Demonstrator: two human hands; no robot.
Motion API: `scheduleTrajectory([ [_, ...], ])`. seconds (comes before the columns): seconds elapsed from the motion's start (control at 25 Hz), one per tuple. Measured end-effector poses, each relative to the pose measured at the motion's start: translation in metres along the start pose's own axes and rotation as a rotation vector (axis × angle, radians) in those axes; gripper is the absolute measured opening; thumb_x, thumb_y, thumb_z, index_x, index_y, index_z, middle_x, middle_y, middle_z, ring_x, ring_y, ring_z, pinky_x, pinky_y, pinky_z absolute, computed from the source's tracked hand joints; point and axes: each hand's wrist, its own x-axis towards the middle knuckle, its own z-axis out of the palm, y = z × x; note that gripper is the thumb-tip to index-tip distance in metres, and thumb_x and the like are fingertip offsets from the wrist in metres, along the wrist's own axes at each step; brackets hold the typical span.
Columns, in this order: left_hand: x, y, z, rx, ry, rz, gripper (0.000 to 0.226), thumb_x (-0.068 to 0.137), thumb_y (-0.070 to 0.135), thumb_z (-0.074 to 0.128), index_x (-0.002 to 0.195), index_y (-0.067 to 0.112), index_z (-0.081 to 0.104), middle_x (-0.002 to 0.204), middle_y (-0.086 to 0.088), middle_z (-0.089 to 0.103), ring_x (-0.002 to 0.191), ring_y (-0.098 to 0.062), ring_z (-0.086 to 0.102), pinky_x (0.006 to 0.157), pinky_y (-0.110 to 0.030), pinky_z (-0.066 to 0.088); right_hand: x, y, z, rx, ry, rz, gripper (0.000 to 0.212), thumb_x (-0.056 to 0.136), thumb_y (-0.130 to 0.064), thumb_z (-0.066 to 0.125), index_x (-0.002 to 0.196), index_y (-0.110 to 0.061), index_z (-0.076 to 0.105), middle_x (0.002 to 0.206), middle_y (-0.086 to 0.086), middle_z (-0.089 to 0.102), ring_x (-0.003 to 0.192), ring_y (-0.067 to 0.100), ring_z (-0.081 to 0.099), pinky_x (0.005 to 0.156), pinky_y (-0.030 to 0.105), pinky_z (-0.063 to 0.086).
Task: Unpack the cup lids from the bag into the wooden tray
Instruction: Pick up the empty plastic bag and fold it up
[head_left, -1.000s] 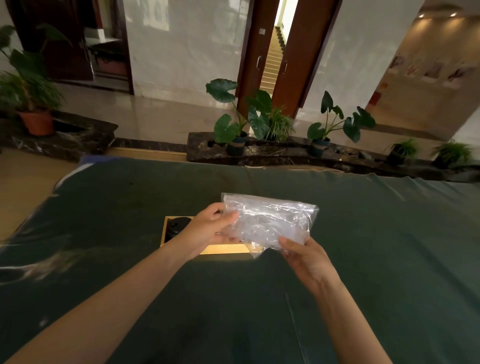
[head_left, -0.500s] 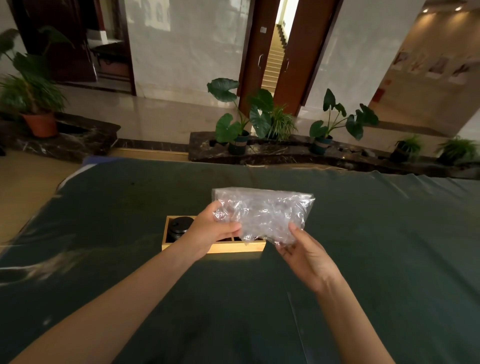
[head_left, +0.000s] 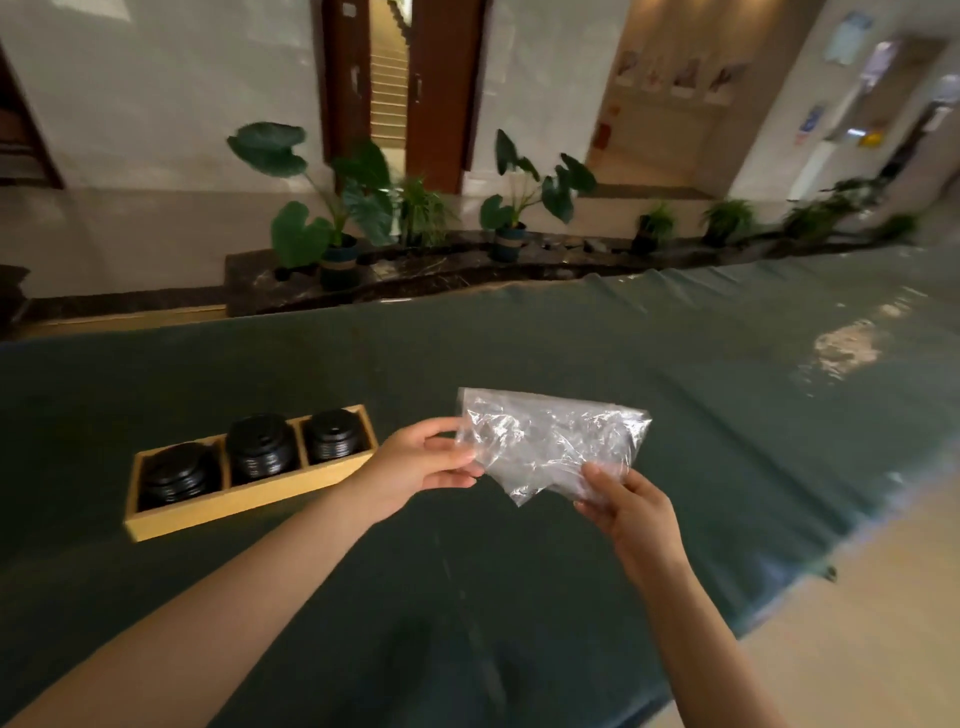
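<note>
A crumpled clear plastic bag (head_left: 550, 441) hangs in the air above the green table, to the right of the wooden tray (head_left: 244, 501). My left hand (head_left: 421, 462) pinches the bag's left edge and my right hand (head_left: 623, 504) pinches its lower right corner. The bag looks flat, with nothing dark inside. The tray has three compartments, each holding a stack of black cup lids: left stack (head_left: 179, 473), middle stack (head_left: 260, 447), right stack (head_left: 332, 434).
A dark green cloth (head_left: 519, 597) covers the table; its right edge (head_left: 810, 587) drops to a beige floor. Beyond the far edge stand potted plants (head_left: 332, 208) on a dark stone ledge, with a doorway behind.
My view has swung right, so the tray now lies to the left and fully in sight. Both hands have carried the bag rightward, off the tray.
</note>
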Motion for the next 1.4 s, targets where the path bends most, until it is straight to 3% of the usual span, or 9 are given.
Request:
scheduleTrajectory([
  [0.2, 0.049, -0.032, 0.128, 0.106, -0.217, -0.058, 0.03, 0.082, 0.008, 0.071, 0.108, 0.019, 0.062, 0.091, -0.013, 0.075, 0.084, -0.022, 0.072, 0.069, -0.026, 0.058, -0.019, -0.01, -0.137, 0.002, 0.251, -0.002, 0.005, 0.083, -0.011, 0.068, 0.082, -0.005, 0.069, 0.073, 0.007, 0.069, 0.066, 0.015, 0.067, 0.058, 0.022, 0.057],
  [0.36, 0.077, -0.075, 0.236, 0.133, -0.383, -0.143, 0.026, 0.084, 0.001, 0.066, 0.106, 0.014, 0.062, 0.088, -0.013, 0.072, 0.074, -0.018, 0.071, 0.066, -0.025, 0.059, -0.058, -0.002, -0.241, -0.067, 0.47, 0.056, 0.011, 0.081, -0.018, 0.07, 0.07, -0.014, 0.071, 0.064, -0.003, 0.067, 0.064, 0.013, 0.061, 0.071, 0.027, 0.051],
  [0.56, 0.08, -0.133, 0.331, 0.213, -0.576, -0.288, 0.028, 0.086, 0.0, 0.064, 0.113, 0.005, 0.059, 0.087, -0.012, 0.069, 0.07, -0.016, 0.07, 0.071, -0.028, 0.06, -0.129, 0.025, -0.326, -0.11, 0.689, 0.18, 0.015, 0.078, -0.024, 0.073, 0.067, -0.015, 0.066, 0.058, -0.004, 0.05, 0.056, 0.013, 0.04, 0.059, 0.025, 0.033],
  [0.72, 0.086, -0.17, 0.369, 0.263, -0.57, -0.327, 0.026, 0.091, 0.001, 0.056, 0.116, -0.005, 0.058, 0.087, -0.013, 0.065, 0.066, -0.013, 0.068, 0.068, -0.026, 0.059, -0.188, 0.062, -0.364, -0.051, 0.947, 0.273, 0.023, 0.081, -0.022, 0.071, 0.07, -0.005, 0.059, 0.056, 0.002, 0.037, 0.052, 0.017, 0.035, 0.054, 0.028, 0.037],
  [0.8, 0.097, -0.187, 0.377, 0.299, -0.501, -0.34, 0.028, 0.092, 0.002, 0.055, 0.119, -0.006, 0.057, 0.092, -0.015, 0.063, 0.072, -0.017, 0.063, 0.076, -0.032, 0.057, -0.217, 0.089, -0.374, -0.054, 1.073, 0.337, 0.028, 0.083, -0.019, 0.069, 0.067, -0.006, 0.051, 0.053, 0.003, 0.036, 0.048, 0.017, 0.034, 0.052, 0.028, 0.037],
  [0.88, 0.113, -0.202, 0.378, 0.432, -0.397, -0.251, 0.031, 0.091, 0.002, 0.053, 0.122, -0.002, 0.057, 0.105, -0.018, 0.063, 0.081, -0.022, 0.062, 0.087, -0.04, 0.052, -0.238, 0.121, -0.376, -0.071, 1.167, 0.417, 0.034, 0.084, -0.02, 0.068, 0.065, -0.009, 0.043, 0.052, 0.004, 0.038, 0.046, 0.018, 0.036, 0.051, 0.031, 0.037],
  [1.0, 0.142, -0.22, 0.361, 0.873, -0.281, 0.082, 0.035, 0.094, 0.006, 0.044, 0.127, 0.008, 0.056, 0.128, -0.017, 0.06, 0.113, -0.033, 0.057, 0.1, -0.039, 0.041, -0.257, 0.17, -0.367, -0.072, 1.245, 0.533, 0.041, 0.085, -0.026, 0.068, 0.064, -0.011, 0.036, 0.049, 0.004, 0.042, 0.044, 0.019, 0.038, 0.053, 0.034, 0.037],
  [1.2, 0.168, -0.278, 0.319, 1.297, -0.452, 0.347, 0.041, 0.097, 0.008, 0.043, 0.137, 0.003, 0.044, 0.146, -0.022, 0.04, 0.136, -0.039, 0.032, 0.116, -0.045, 0.021, -0.252, 0.253, -0.345, -0.061, 1.214, 0.751, 0.04, 0.086, -0.03, 0.064, 0.061, -0.01, 0.041, 0.049, 0.005, 0.046, 0.042, 0.018, 0.041, 0.046, 0.028, 0.037],
  [1.4, 0.164, -0.308, 0.311, 1.449, -0.412, 0.493, 0.045, 0.099, 0.023, 0.039, 0.142, 0.01, 0.037, 0.154, -0.015, 0.028, 0.143, -0.034, 0.021, 0.118, -0.048, 0.011, -0.217, 0.32, -0.327, -0.03, 1.156, 0.869, 0.036, 0.086, -0.025, 0.061, 0.059, -0.005, 0.049, 0.048, 0.007, 0.049, 0.041, 0.019, 0.044, 0.045, 0.027, 0.038],
])
